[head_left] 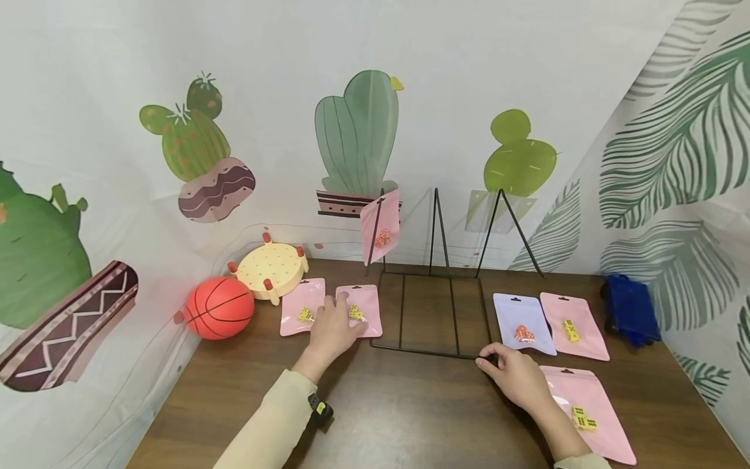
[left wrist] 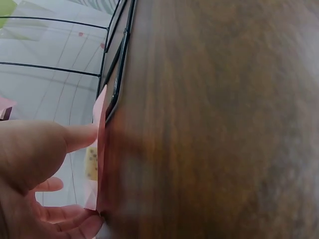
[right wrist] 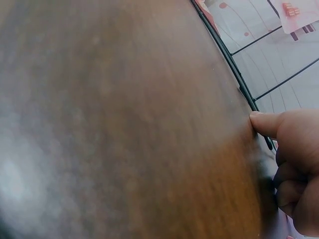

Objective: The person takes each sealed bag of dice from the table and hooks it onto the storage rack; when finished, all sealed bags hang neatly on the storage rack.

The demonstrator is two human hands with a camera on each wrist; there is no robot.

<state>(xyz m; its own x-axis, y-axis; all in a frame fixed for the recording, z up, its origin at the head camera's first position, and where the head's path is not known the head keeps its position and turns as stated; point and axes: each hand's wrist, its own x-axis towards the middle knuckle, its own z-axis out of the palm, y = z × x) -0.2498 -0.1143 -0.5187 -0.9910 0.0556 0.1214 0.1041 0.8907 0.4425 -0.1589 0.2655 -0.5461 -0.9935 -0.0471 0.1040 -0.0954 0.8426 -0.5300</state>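
Observation:
A black wire display rack [head_left: 451, 312] stands at the middle back of the table. My right hand [head_left: 518, 378] pinches its front right corner between thumb and fingers; the thumb lies on the wire in the right wrist view. To the rack's left, my left hand [head_left: 333, 329] rests over a pink zip bag [head_left: 370, 296] of yellow dice, its fingers spread and loosely bent. In the left wrist view the thumb touches the bag's face and the fingertips are at its far edge. Another pink bag [head_left: 293, 319] lies partly behind that hand. A pink bag with orange dice [head_left: 369, 221] hangs on the rack's left side.
Right of the rack lie a lilac bag [head_left: 506, 309], a pink bag [head_left: 592, 329] and a larger pink bag [head_left: 609, 423]. A blue toy [head_left: 633, 309] stands at the far right. A red ball [head_left: 219, 307] and a yellow pegged stand [head_left: 272, 264] are at left.

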